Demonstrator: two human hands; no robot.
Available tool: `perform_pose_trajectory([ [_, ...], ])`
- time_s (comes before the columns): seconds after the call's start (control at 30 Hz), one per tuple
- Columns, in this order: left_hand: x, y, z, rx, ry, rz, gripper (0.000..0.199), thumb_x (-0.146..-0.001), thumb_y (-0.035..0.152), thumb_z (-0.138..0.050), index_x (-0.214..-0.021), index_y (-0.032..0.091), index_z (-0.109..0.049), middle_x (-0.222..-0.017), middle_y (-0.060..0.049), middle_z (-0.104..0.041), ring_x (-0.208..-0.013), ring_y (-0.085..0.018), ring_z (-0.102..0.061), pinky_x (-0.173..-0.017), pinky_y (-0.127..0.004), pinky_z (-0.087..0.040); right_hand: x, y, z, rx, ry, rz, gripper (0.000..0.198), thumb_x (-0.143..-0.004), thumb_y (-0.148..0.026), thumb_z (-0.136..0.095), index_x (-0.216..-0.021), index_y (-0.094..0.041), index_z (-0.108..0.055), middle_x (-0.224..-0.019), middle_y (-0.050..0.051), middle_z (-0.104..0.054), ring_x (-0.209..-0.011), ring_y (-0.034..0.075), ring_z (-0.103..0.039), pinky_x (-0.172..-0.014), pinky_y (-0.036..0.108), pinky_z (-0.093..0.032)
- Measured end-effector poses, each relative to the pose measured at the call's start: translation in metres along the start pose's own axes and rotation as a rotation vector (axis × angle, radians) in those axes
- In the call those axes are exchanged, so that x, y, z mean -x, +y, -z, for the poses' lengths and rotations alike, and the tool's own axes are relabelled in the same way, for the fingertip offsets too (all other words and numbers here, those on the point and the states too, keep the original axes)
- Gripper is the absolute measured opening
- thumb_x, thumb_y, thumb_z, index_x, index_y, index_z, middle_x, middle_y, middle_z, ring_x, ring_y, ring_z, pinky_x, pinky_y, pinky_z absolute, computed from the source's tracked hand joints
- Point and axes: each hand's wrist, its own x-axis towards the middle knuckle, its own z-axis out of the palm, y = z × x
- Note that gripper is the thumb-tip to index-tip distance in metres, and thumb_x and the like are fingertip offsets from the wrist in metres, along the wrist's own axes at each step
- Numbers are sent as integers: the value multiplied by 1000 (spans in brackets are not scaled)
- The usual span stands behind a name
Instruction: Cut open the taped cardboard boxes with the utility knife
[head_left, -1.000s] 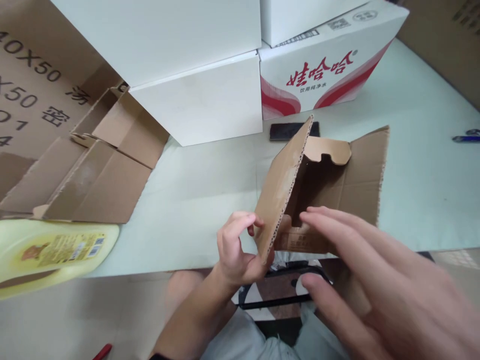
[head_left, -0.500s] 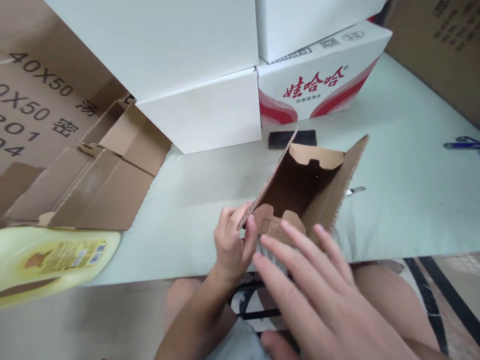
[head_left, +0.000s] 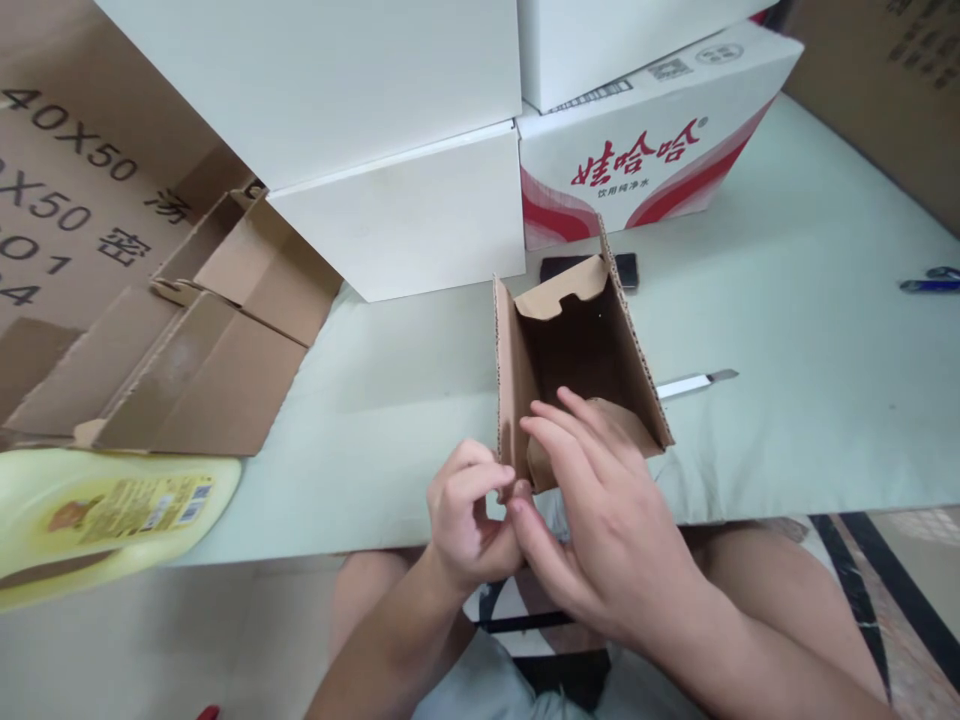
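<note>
A small brown cardboard box (head_left: pixel 511 375) stands on the table in front of me, its top open and side walls upright. A notched flap (head_left: pixel 564 290) folds in at its far end, and another flap (head_left: pixel 626 425) lies at the near end. My left hand (head_left: pixel 472 515) is closed on the near left corner, pinching the left wall. Across the near end lies my right hand (head_left: pixel 604 520), its fingers stretched into the opening and touching the near flap. Its thumb rests by the left thumb at the corner. Part of the near flap is hidden by this hand.
A white-handled craft knife (head_left: pixel 694 383) lies right of the box. Behind it are a dark phone (head_left: pixel 628 272), a red-and-white carton (head_left: pixel 637 170) and white boxes (head_left: pixel 405 230). Folded cardboard cartons (head_left: pixel 202 365) and a yellow bottle (head_left: pixel 150 510) sit left; a blue-handled tool (head_left: pixel 930 286) lies far right.
The small box has turned, its far end swinging left, and its walls now stand more upright. My right hand has moved forward and left onto the near end. My left hand stays at the corner.
</note>
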Motion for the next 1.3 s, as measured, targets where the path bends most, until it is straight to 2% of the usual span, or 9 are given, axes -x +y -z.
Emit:
perform_pose_trajectory([
  [0.27,-14,5,-5,58,-153,-136,37,-84,1,-64,-113,22,-55,-75,5,-46,-66,-11,-47,-52,-21,-38,2,-1,2,162,-137,-112,44,-93,-43,-54,-129,-18,-51,-130,19,-68,-133,47,-57,-111,66,-34],
  [0.43,-12,5,0,189,-255,-84,35,-92,9,-57,-123,26,-51,-83,2,-49,-70,-13,-51,-58,-25,-44,-2,7,6,104,-88,-57,44,-86,-40,-61,-121,-15,-53,-89,7,-65,-85,29,-64,-91,50,-46],
  [0.57,-13,12,18,287,-349,22,32,-98,18,-48,-127,29,-53,-97,-4,-57,-79,-18,-57,-65,-32,-51,-7,20,6,57,-14,3,41,-93,-45,-56,-122,-15,-54,-85,4,-64,-79,25,-61,-88,45,-45],
  [0.7,-24,7,34,188,-52,84,28,-94,16,-56,-119,27,-60,-92,-3,-60,-75,-17,-58,-64,-33,-51,-12,32,10,-27,-40,109,33,-95,-44,-55,-114,-17,-59,-87,4,-68,-80,23,-60,-86,42,-43],
  [0.8,-41,-16,44,90,378,-129,12,-85,22,-63,-96,25,-67,-75,1,-50,-64,-15,-50,-61,-31,-47,-14,38,11,-116,-75,256,31,-94,-43,-56,-110,-18,-63,-89,4,-69,-83,22,-60,-92,43,-43],
  [0.87,-50,-35,53,37,461,-121,14,-79,29,-66,-92,28,-71,-76,-1,-52,-67,-17,-50,-62,-32,-47,-15,40,9,-201,-92,343,35,-95,-47,-53,-108,-18,-66,-87,4,-69,-81,21,-61,-95,43,-44],
  [1.1,-50,-61,89,183,-3,244,51,-84,65,-53,-96,26,-83,-129,-10,-60,-128,-33,-53,-109,-46,-51,-14,34,12,-672,-45,277,61,-101,-68,-30,-85,-23,-67,-69,-1,-64,-61,16,-56,-94,45,-45],
  [1.2,-48,-61,97,149,-268,339,62,-88,72,-47,-97,24,-85,-148,-12,-49,-131,-38,-53,-110,-56,-51,-15,34,11,-776,-15,231,58,-101,-68,-33,-79,-24,-65,-66,-2,-63,-59,16,-55,-91,46,-44],
  [1.3,-46,-64,100,-4,-333,348,64,-91,73,-43,-95,25,-84,-154,-11,-42,-140,-42,-45,-114,-59,-47,-14,38,6,-871,75,238,56,-100,-66,-36,-76,-23,-64,-63,-2,-61,-57,15,-53,-89,46,-43],
])
